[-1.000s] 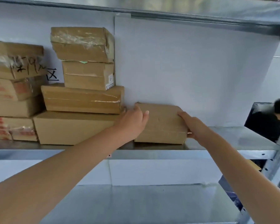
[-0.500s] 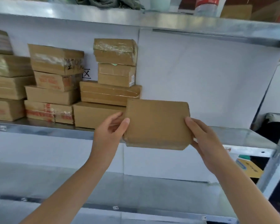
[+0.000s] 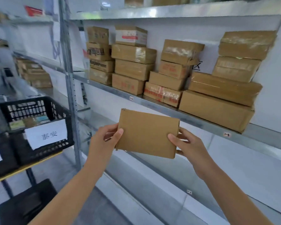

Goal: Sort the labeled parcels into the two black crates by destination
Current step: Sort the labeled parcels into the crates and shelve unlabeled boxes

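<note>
The left thumb [image 3: 119, 133] lies flat on the front face of a flat, plain brown cardboard parcel [image 3: 148, 133], close to its left edge. The other fingers of the left hand [image 3: 104, 142] curl round behind that edge, mostly hidden. The right thumb [image 3: 173, 138] presses the front face near the right edge, and the fingers of the right hand [image 3: 191, 149] wrap behind it, their knuckles showing just past the cardboard. Both hands thus pinch the parcel from opposite sides, forearms reaching up from the bottom of the view.

The parcel hangs in the air between the hands, its broad face towards the camera and its right side tilted a little lower than its left. No label shows on this face. It is in front of and just below the front rim of a galvanised metal shelf [image 3: 169, 109].

That shelf carries several stacks of taped brown cardboard boxes [image 3: 217, 111], some with red print.

A grey steel upright post [image 3: 70, 78] stands left of the hands. Beyond it, well apart from the parcel, a black plastic lattice crate [image 3: 31, 101] rests on a yellow-edged platform [image 3: 23, 168]. A white paper sheet [image 3: 46, 135] with dark characters hangs on its near wall. The small items inside are too blurred to tell.
</note>
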{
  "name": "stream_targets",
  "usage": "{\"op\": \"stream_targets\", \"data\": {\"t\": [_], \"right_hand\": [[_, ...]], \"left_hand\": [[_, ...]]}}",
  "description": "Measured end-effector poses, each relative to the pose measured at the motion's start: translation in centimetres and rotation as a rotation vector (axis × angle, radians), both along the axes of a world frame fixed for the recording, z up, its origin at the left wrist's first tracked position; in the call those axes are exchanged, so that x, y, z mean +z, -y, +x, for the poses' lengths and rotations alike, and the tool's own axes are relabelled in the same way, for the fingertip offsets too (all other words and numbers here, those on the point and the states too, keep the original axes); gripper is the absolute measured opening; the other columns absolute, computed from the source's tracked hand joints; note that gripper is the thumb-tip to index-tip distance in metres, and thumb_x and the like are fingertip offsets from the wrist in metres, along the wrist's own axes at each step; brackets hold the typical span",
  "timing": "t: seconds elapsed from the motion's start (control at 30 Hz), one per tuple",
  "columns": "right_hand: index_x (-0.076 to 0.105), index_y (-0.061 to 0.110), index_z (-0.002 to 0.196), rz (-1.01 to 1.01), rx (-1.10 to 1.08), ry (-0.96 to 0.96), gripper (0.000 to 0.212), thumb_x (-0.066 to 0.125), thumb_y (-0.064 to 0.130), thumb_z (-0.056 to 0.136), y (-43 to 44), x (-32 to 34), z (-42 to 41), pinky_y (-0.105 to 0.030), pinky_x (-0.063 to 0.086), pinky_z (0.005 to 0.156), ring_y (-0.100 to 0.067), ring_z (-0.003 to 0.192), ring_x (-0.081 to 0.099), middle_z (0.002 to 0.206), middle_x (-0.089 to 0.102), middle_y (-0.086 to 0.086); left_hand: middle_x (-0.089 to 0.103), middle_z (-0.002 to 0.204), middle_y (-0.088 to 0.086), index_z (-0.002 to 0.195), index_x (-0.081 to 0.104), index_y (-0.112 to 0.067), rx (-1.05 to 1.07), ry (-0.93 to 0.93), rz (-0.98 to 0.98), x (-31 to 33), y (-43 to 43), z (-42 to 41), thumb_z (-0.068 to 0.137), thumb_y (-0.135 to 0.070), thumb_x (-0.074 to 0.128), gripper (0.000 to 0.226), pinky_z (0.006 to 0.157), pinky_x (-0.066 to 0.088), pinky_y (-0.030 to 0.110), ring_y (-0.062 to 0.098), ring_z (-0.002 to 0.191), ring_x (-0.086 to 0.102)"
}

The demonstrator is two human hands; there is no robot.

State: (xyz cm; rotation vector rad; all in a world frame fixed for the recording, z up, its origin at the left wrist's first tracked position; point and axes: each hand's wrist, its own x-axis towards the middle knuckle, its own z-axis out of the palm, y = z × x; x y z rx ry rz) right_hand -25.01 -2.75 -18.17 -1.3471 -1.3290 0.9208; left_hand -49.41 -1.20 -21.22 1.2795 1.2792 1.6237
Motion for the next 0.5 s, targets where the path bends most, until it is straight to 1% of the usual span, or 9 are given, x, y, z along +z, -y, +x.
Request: {"op": "stream_targets", "data": {"t": [0.07,0.1,0.17,0.2,0.27,0.33,0.4,0.43,0.5], "right_hand": [[0.058,0.030,0.133,0.002,0.058,-0.001,0.050,0.074,0.033,0.086,-1.7,-0.4,-2.9,-0.019,0.057,0.068,-0.013,0.102,0.066,0.117,0.065,0.002],[0.058,0.029,0.132,-0.004,0.086,-0.012,0.049,0.073,0.034,0.086,-2.5,-0.5,-4.2,-0.021,0.057,0.070,-0.013,0.102,0.066,0.118,0.065,0.002],[0.059,0.024,0.126,-0.052,0.142,-0.081,0.044,0.067,0.044,0.087,-4.2,-0.3,-6.6,-0.027,0.058,0.075,-0.014,0.104,0.065,0.118,0.064,0.000],[0.059,0.021,0.121,-0.097,0.169,-0.133,0.044,0.062,0.050,0.089,-5.1,-0.1,-7.8,-0.031,0.058,0.077,-0.017,0.105,0.065,0.116,0.064,-0.001],[0.057,0.017,0.116,-0.190,0.212,-0.238,0.047,0.053,0.057,0.092,-7.3,0.2,-9.7,-0.039,0.057,0.082,-0.024,0.104,0.064,0.112,0.065,-0.005],[0.056,0.014,0.118,-0.231,0.254,-0.296,0.049,0.054,0.055,0.093,-9.5,0.5,-11.4,-0.042,0.057,0.082,-0.026,0.101,0.065,0.111,0.065,-0.008],[0.054,0.009,0.121,-0.239,0.306,-0.300,0.050,0.062,0.048,0.092,-11.6,0.4,-12.8,-0.039,0.056,0.079,-0.027,0.103,0.065,0.117,0.064,-0.011],[0.052,0.007,0.122,-0.236,0.332,-0.305,0.050,0.065,0.044,0.091,-12.5,0.4,-13.4,-0.038,0.056,0.078,-0.027,0.104,0.064,0.119,0.063,-0.012],[0.052,0.004,0.124,-0.213,0.376,-0.326,0.049,0.067,0.038,0.091,-14.2,0.5,-14.3,-0.035,0.055,0.077,-0.028,0.107,0.063,0.119,0.063,-0.012]], "left_hand": [[0.068,0.103,-0.003,0.102,0.070,-0.025,0.069,-0.020,-0.003,-0.5,0.5,-3.1,0.092,-0.016,0.066,0.014,0.070,0.052,0.011,-0.005,0.085,0.064],[0.069,0.102,-0.004,0.102,0.070,-0.025,0.106,-0.036,-0.009,-0.6,0.6,-4.4,0.091,-0.015,0.066,0.015,0.073,0.053,0.014,-0.003,0.088,0.064],[0.069,0.104,-0.005,0.106,0.069,-0.021,0.169,-0.083,-0.019,-0.6,0.6,-6.7,0.091,-0.016,0.067,0.017,0.075,0.050,0.018,0.006,0.096,0.064],[0.069,0.106,-0.006,0.107,0.068,-0.021,0.198,-0.107,-0.022,-0.6,0.6,-7.6,0.090,-0.015,0.067,0.018,0.076,0.049,0.019,0.008,0.097,0.064],[0.069,0.107,-0.010,0.105,0.067,-0.022,0.248,-0.148,-0.019,-0.4,0.4,-9.2,0.090,-0.011,0.067,0.018,0.075,0.050,0.018,0.004,0.096,0.064],[0.069,0.107,-0.011,0.102,0.067,-0.021,0.291,-0.189,-0.003,-0.1,0.0,-10.5,0.090,-0.007,0.066,0.018,0.070,0.049,0.012,-0.002,0.093,0.064],[0.068,0.107,-0.012,0.100,0.066,-0.022,0.317,-0.207,0.020,0.3,-0.6,-11.5,0.092,-0.008,0.065,0.016,0.067,0.048,0.006,-0.007,0.091,0.063],[0.068,0.105,-0.015,0.099,0.065,-0.025,0.332,-0.209,0.022,0.5,-0.9,-12.0,0.093,-0.013,0.064,0.013,0.067,0.048,0.006,-0.008,0.091,0.063],[0.068,0.098,-0.019,0.098,0.065,-0.029,0.354,-0.192,0.000,0.8,-1.9,-12.7,0.095,-0.032,0.060,0.006,0.076,0.050,0.014,-0.002,0.095,0.064]]}}
